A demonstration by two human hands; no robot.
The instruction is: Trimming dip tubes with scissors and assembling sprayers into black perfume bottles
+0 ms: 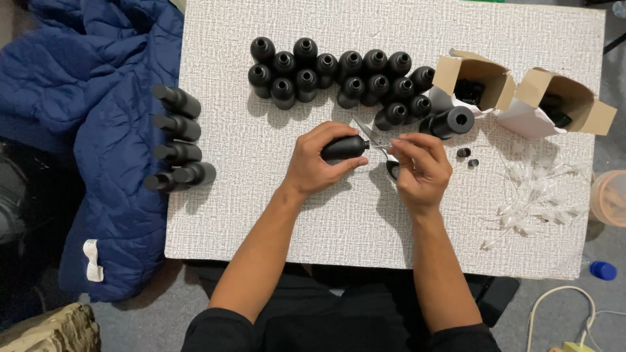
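Both hands work over the white table (261,215). Left hand (317,164) wraps around a black bottle (344,148) lying sideways; right hand (420,169) grips scissors (377,140), blades open at the bottle's neck.

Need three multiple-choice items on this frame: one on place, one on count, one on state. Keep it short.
1. Where do the black plastic bottles lying on their sides rest?
A. left table edge
B. in a box
C. on the floor

2. How many open brown cardboard boxes are on the white textured table?
A. one
B. two
C. four

3. What does the left hand do?
A. rests flat
B. grips a black bottle
C. holds a box

Answers:
1 A, they lie in a column by the blue quilted jacket.
2 B, two sit at the upper right.
3 B, its fingers wrap the bottle while the right hand holds metal scissors at the neck.
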